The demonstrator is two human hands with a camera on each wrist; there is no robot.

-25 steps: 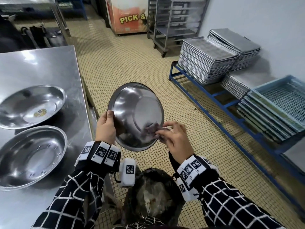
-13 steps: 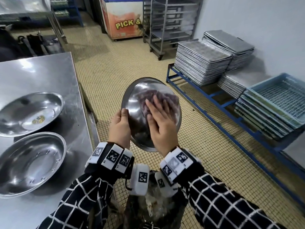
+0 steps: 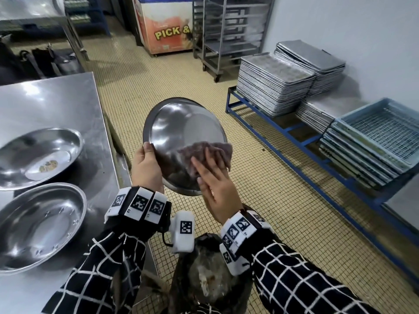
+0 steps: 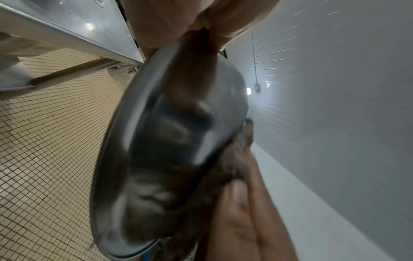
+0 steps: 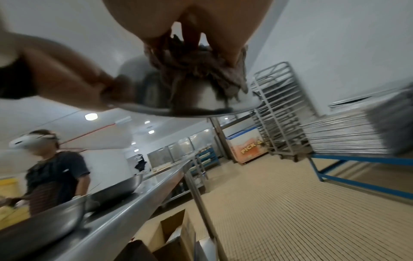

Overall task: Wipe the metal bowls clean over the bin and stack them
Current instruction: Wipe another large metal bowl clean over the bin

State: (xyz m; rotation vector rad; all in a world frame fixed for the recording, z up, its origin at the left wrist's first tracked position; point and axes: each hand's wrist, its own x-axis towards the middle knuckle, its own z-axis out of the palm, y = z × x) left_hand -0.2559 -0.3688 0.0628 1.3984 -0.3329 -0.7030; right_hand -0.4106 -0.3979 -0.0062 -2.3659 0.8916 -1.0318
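Observation:
I hold a shallow metal bowl (image 3: 179, 130) tilted toward me above the black-lined bin (image 3: 210, 277). My left hand (image 3: 147, 164) grips its left rim, thumb inside, also seen in the left wrist view (image 4: 201, 23) on the bowl (image 4: 170, 141). My right hand (image 3: 210, 177) presses a brownish cloth (image 3: 217, 148) flat against the bowl's lower right inside with straight fingers; in the right wrist view the cloth (image 5: 201, 70) lies bunched under the palm. Two more metal bowls sit on the steel table (image 3: 56, 103) at left, the far one (image 3: 38, 155) with food residue, the near one (image 3: 38, 225).
Stacks of metal trays (image 3: 274, 87) and blue crates (image 3: 371, 141) rest on a low blue rack (image 3: 272, 130) at right. A wheeled rack (image 3: 226, 30) and a freezer (image 3: 165, 26) stand at the back. Another person (image 5: 53, 176) stands along the table.
The right hand and cloth slid from the upper middle of the bowl down to its lower right edge. The left hand has kept its hold on the rim throughout.

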